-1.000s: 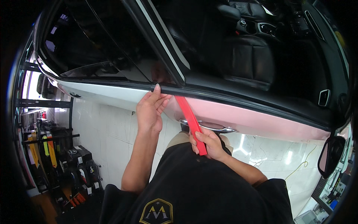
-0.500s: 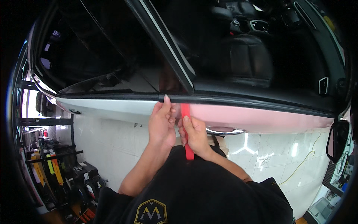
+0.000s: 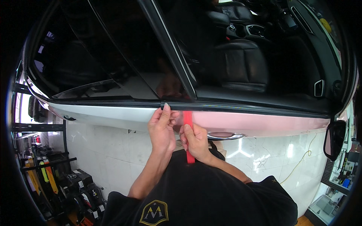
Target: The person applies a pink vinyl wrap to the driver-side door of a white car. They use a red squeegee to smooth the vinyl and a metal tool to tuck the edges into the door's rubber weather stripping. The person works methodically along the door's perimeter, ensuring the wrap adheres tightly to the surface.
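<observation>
My right hand [image 3: 197,144] is closed round a flat red pry bar [image 3: 188,119], thumb along its face. The bar's upper end meets the lower edge of the black window trim strip [image 3: 233,106] on a car door. Just left of the bar, my left hand [image 3: 162,132] has its thumb on the end of that strip, at the joint between the doors, with the other fingers curled below. The fingertips' contact under the strip is partly hidden. The front door panel [image 3: 256,122] looks pinkish; the rear door panel [image 3: 102,114] looks white.
A chrome door handle [image 3: 226,135] sits right of my right hand, and a side mirror [image 3: 335,140] juts out further right. A black rack [image 3: 41,128] with tools stands at left. A yellow cord [image 3: 298,162] lies on the white tiled floor [image 3: 109,139].
The view has shifted slightly, so the car appears a little lower and further left. Both hands keep nearly the same hold on the trim strip and the pry bar.
</observation>
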Demonstrator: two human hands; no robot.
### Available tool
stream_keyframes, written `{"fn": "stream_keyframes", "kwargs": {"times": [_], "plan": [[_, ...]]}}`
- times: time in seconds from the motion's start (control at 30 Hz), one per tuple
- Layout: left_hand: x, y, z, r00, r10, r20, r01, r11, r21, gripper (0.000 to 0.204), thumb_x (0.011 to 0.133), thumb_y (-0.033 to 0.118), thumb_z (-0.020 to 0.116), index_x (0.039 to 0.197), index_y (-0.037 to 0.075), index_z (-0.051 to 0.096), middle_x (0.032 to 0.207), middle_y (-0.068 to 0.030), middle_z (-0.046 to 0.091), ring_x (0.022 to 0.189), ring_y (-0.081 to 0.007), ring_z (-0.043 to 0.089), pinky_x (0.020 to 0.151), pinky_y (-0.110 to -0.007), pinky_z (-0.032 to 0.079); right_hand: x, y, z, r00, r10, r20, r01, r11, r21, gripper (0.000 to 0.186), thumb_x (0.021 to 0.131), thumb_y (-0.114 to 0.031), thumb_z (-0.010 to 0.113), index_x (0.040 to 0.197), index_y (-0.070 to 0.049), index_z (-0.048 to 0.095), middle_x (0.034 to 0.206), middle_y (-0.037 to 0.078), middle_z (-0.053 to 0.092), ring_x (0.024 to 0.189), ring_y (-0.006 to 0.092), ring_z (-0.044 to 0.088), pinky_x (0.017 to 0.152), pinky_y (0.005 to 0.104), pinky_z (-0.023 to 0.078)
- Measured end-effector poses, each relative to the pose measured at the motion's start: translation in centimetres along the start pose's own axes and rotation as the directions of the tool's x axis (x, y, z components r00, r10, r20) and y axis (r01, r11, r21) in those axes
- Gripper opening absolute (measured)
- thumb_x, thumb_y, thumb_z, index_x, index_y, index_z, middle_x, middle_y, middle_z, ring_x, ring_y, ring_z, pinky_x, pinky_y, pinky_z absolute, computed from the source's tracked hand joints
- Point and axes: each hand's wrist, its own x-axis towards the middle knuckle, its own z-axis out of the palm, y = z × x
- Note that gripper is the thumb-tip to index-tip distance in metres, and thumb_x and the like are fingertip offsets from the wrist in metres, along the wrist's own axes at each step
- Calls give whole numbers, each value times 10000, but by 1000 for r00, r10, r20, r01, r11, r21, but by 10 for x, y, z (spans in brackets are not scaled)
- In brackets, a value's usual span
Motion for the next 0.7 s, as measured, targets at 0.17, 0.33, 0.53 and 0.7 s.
{"fn": "stream_keyframes", "kwargs": {"times": [0.17,0.33,0.53,0.7], "plan": [[0,-1,-2,1000,24,-6,-24,999,-26,136,962,173,665,936,41,650,836,-75,690,775,-141,676,663,-239,445,-1,-2,1,1000,-5,2,5,1000,-4,318,1069,-269,446,912,-22,572,617,16,511,451,69,440,417,218,350],[1,-3,-6,1000,22,11,-21,998,-56,134,964,170,660,951,38,640,839,-74,693,797,-152,693,654,-239,442,-3,-4,2,1000,7,-19,-8,998,-63,327,1070,-269,439,905,-19,571,611,20,513,453,74,452,421,222,360],[6,-4,-7,1000,9,-2,-9,1000,-25,161,956,201,676,956,46,634,830,-59,695,774,-153,696,639,-233,430,-7,-23,-9,994,107,-6,-108,990,-96,363,1066,-322,443,902,-24,573,610,30,520,453,92,470,425,233,379],[7,-4,-8,1000,16,-6,-16,1000,-8,183,946,220,690,957,44,639,834,-59,699,778,-158,695,650,-234,425,-35,-42,-48,963,250,-99,-247,968,43,397,1053,-377,464,903,-27,574,621,42,517,435,107,459,413,248,386]]}}
